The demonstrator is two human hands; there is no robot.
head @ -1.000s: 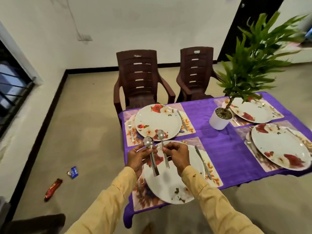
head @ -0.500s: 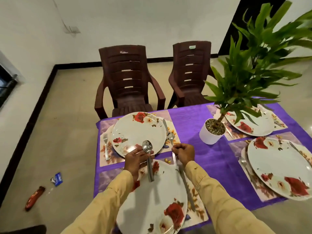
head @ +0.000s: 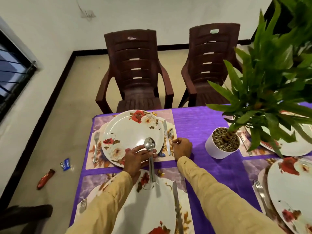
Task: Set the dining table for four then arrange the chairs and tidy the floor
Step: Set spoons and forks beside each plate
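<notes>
A purple-clothed table (head: 194, 122) carries floral plates on placemats. My left hand (head: 136, 157) grips a steel spoon (head: 150, 144) by its handle, bowl up, over the near edge of the far plate (head: 133, 130). My right hand (head: 183, 147) pinches the handle of a second spoon (head: 171, 134), which lies on the placemat just right of that plate's knife (head: 166, 141). A fork (head: 96, 146) lies left of the far plate. The near plate (head: 148, 208) below my arms has a knife (head: 177, 208) on its right and a fork (head: 83, 205) on its left.
Two brown plastic chairs (head: 135, 73) (head: 212, 65) stand at the table's far side. A potted plant (head: 221, 144) sits mid-table, with two more plates (head: 293, 191) (head: 287, 146) to the right. A blue wrapper (head: 65, 163) and a red wrapper (head: 45, 179) lie on the floor at left.
I have leaned in over the table. My right hand carried its spoon to the right of the far plate and lowered it beside the knife. My left hand still holds the other spoon.
</notes>
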